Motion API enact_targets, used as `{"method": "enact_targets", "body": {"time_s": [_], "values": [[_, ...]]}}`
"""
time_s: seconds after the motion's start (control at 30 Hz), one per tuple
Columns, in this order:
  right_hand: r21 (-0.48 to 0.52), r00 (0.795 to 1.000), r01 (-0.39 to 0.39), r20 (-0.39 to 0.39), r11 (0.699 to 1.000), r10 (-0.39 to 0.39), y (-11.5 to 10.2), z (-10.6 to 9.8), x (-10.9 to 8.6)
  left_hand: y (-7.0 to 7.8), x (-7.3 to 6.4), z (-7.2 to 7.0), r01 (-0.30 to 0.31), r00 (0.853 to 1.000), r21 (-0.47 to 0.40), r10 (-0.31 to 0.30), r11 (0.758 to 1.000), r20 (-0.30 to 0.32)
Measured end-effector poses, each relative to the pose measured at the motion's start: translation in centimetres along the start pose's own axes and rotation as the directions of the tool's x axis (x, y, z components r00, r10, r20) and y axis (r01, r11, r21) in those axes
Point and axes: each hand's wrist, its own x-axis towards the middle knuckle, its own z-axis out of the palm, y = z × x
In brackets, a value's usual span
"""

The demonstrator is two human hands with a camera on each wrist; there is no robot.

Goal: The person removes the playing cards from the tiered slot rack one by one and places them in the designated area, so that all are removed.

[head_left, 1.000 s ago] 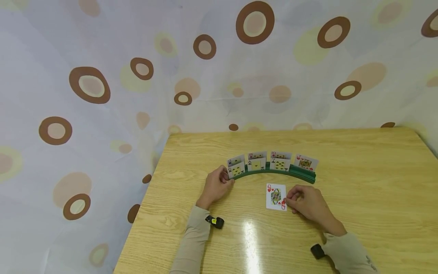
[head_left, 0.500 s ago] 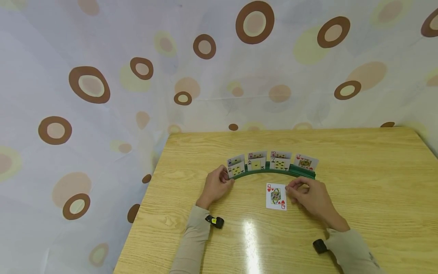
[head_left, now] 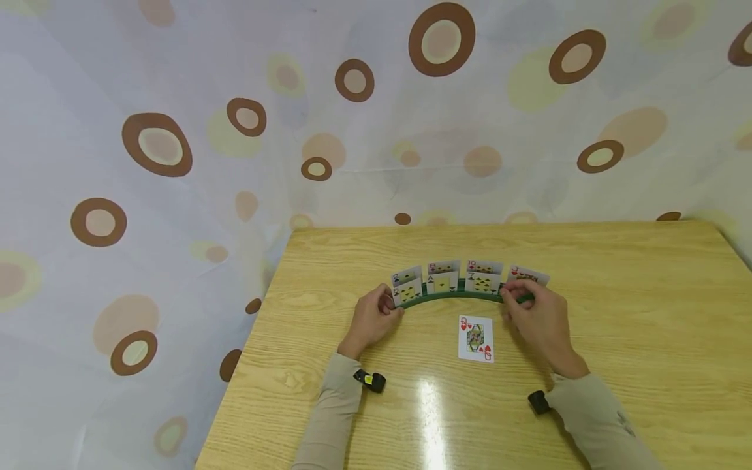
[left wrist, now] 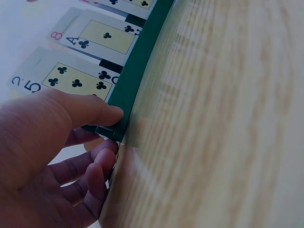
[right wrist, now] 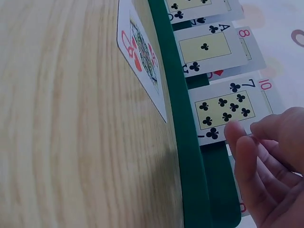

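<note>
A curved green playing card holder (head_left: pixel 455 294) stands on the table with cards upright in two rows. My left hand (head_left: pixel 374 318) grips its left end, thumb (left wrist: pixel 107 110) on the front face beside the five of clubs (left wrist: pixel 71 83). My right hand (head_left: pixel 540 320) is at the holder's right part, fingertips right at the edge of the seven of clubs (right wrist: pixel 221 111); I cannot tell whether they pinch it. Partly hidden behind this hand is the jack of hearts (head_left: pixel 536 274). The queen of hearts (head_left: pixel 476 338) lies face up in front of the holder.
An ace of clubs (head_left: pixel 442 282) stands between the five and the seven. A red eight (right wrist: pixel 244 34) and a red ten (right wrist: pixel 265 84) show behind the front row. The patterned cloth (head_left: pixel 376 130) hangs behind the wooden table (head_left: pixel 623 313).
My right hand has left the side of the queen of hearts and moved up to the card holder, beside the seven of clubs. The left hand keeps its place.
</note>
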Motion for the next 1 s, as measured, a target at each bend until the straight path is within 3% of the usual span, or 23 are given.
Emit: {"method": "enact_targets", "body": {"time_s": [0.27,0.53,0.7,1.0], "values": [[-0.070,1.000,-0.010,-0.017,0.997,0.009,-0.4,0.5,0.3,0.0,0.1,-0.1,-0.004,1.000,0.009,0.004,1.000,0.009],[-0.080,0.999,-0.036,-0.009,0.996,0.035,-0.2,1.1,0.6,0.0,0.1,0.0,0.004,1.000,0.005,-0.004,1.000,0.005],[-0.096,1.000,-0.011,-0.017,0.995,0.009,0.0,1.2,0.8,0.0,0.1,-0.1,-0.005,1.000,0.005,0.005,1.000,-0.002],[0.028,0.998,0.045,-0.055,0.999,-0.043,-0.4,0.6,0.2,0.0,0.0,0.0,-0.001,1.000,0.006,0.001,1.000,-0.001]]}}
